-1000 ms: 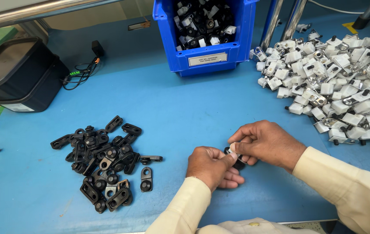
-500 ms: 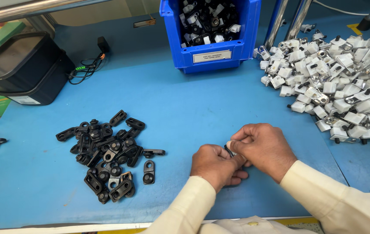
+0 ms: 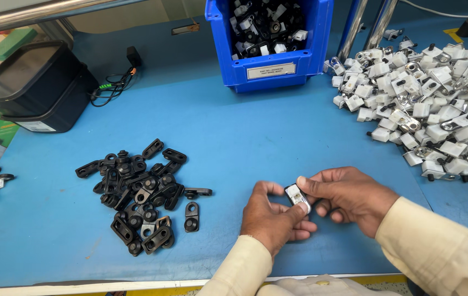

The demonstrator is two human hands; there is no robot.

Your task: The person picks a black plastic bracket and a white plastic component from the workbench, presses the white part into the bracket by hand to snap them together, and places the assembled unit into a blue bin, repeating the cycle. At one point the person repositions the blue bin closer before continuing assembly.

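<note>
Both my hands meet low over the blue table [image 3: 234,131], pinching one small part [image 3: 297,196] with a white face and dark edge between them. My left hand [image 3: 272,219] cups it from below and the left. My right hand [image 3: 349,198] presses its thumb and fingertips on it from the right. A pile of black plastic pieces [image 3: 140,192] lies to the left of my hands, apart from them.
A heap of white and metal parts [image 3: 431,104] fills the right side. A blue bin [image 3: 275,41] of assembled black and white parts stands at the back. A black tray [image 3: 31,87] and a cable [image 3: 116,85] sit at the back left. The table's front edge runs just below my wrists.
My hands have shifted slightly right and turned the small part, so its white face shows between my fingers. The piles have not moved.
</note>
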